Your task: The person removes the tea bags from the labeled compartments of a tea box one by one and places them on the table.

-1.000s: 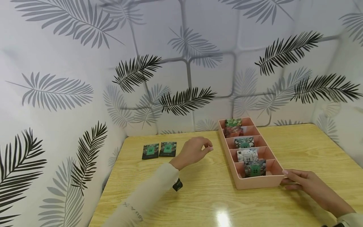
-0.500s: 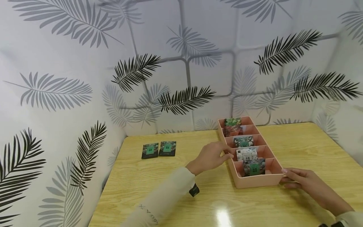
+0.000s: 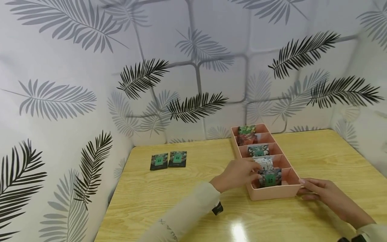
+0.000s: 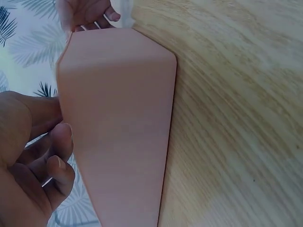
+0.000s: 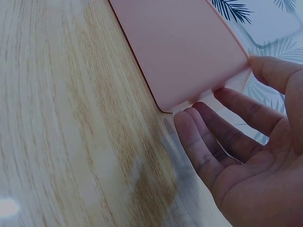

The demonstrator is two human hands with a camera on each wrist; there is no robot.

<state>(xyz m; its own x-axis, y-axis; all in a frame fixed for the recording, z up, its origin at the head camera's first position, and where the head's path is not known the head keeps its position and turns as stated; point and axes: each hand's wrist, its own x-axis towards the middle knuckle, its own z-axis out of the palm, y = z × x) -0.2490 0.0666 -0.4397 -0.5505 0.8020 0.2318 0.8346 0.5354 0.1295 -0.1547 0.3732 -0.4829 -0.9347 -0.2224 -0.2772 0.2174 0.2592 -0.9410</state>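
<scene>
A long pink divided box lies on the table, its compartments holding small printed tea sachets. My left hand reaches over the box's left wall. Its thumb and fingertips pinch the left edge of the dark tea sachet with a green label in the nearest compartment. In the left wrist view, the pink outer wall hides those fingertips, while the other fingers curl outside it. My right hand grips the box's near right corner, thumb at the rim and fingers against the end wall.
White floral sachet, dark green sachet, red sachet and green sachet sit farther back in the box. Two dark sachets, a left one and a right one, lie on the wooden table. A leaf-patterned curtain stands behind.
My left hand has moved right from over the table, across the box's wall, to the dark sachet in the nearest compartment. My right hand has stayed at the box's corner.
</scene>
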